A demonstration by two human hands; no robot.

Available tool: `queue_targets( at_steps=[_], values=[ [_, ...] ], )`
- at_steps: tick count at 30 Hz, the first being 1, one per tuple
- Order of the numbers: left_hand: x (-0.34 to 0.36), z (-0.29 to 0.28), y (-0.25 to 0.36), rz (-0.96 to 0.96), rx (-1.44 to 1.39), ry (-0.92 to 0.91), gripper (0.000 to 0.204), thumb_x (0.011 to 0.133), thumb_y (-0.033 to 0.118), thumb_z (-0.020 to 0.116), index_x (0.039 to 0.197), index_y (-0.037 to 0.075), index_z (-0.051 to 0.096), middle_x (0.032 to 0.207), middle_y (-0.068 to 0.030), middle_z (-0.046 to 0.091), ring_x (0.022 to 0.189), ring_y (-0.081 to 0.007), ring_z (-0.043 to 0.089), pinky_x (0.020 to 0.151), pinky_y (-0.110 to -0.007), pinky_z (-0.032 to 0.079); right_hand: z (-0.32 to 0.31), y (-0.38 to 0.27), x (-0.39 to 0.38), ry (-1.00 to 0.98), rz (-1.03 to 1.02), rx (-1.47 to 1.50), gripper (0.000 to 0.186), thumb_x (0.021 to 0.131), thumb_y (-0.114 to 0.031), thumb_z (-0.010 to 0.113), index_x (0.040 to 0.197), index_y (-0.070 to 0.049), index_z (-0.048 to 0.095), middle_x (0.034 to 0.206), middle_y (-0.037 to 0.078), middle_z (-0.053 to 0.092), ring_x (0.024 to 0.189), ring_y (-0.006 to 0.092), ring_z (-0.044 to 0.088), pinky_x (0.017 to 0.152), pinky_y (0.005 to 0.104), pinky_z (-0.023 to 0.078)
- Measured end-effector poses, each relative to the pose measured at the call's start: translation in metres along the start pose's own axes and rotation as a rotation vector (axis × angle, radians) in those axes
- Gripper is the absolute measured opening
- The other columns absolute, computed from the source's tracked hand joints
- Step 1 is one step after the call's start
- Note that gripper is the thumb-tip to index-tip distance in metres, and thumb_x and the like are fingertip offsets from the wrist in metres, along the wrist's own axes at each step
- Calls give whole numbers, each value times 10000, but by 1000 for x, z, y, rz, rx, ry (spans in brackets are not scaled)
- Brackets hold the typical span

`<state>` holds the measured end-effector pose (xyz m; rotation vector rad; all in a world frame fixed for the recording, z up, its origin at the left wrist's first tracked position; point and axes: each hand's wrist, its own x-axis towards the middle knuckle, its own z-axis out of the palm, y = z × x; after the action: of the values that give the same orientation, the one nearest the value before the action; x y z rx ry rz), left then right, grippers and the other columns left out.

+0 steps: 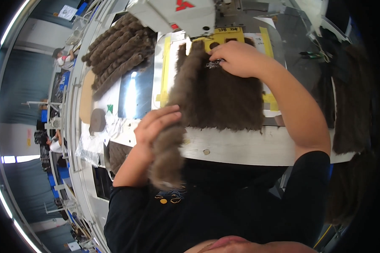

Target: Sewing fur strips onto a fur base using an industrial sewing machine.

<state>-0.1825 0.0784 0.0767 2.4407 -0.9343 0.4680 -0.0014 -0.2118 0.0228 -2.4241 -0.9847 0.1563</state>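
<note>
My left hand (153, 124) is closed around a thick strip of brown plush fur (168, 156). Its loose lower end hangs toward my chest, and its upper part runs onto the table. A wider dark brown fur panel (234, 101) lies flat to the right of the strip, its frayed edge facing me. On the upper part of that panel rests my right hand (242, 59), fingers bent and drawn together. By those fingertips is a small shiny silvery patch (214, 63), too small to make out. Just beyond stands the white sewing machine head (179, 17).
Under the panel shows a template edged with yellow tape (268, 55). A pile of ribbed brown fur pieces (118, 46) lies at the far left. Dark tweezers or snips (310, 55) lie at the right, near more hanging brown fur (351, 101). Other people (63, 59) sit far left.
</note>
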Motion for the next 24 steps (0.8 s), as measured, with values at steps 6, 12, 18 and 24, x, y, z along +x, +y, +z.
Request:
queue_targets(
  at_steps=[6,12,18,24],
  values=[
    [-31,-22,-21,-376,-651,394,382,773,39,894,1098,33,693,1135,-178,748,1060,-272,726,897,-357,593,9,-16,-10,124,-122,-5,256,927,-100,610,1143,-37,731,1178,114,718,1121,339,666,961,439,545],
    [-58,-24,-42,-323,-410,511,375,784,55,903,1101,64,702,1110,-116,745,1010,-229,721,894,-348,599,13,-63,-5,83,-221,112,250,924,-120,644,1141,-29,729,1145,113,722,1084,342,677,948,438,550],
    [-48,-38,-30,-104,-205,303,475,666,90,982,1003,57,650,900,-93,717,757,-216,660,654,-332,557,34,-131,-2,443,-480,-83,381,835,-161,743,1197,-45,714,1144,95,691,929,269,683,787,379,555],
    [-68,-37,-26,-67,-140,383,570,599,189,1027,954,30,610,749,-104,662,620,-222,611,523,-320,495,68,-163,15,521,-670,-268,225,786,-147,634,965,-32,706,884,25,610,821,189,601,719,323,468]
  ],
)
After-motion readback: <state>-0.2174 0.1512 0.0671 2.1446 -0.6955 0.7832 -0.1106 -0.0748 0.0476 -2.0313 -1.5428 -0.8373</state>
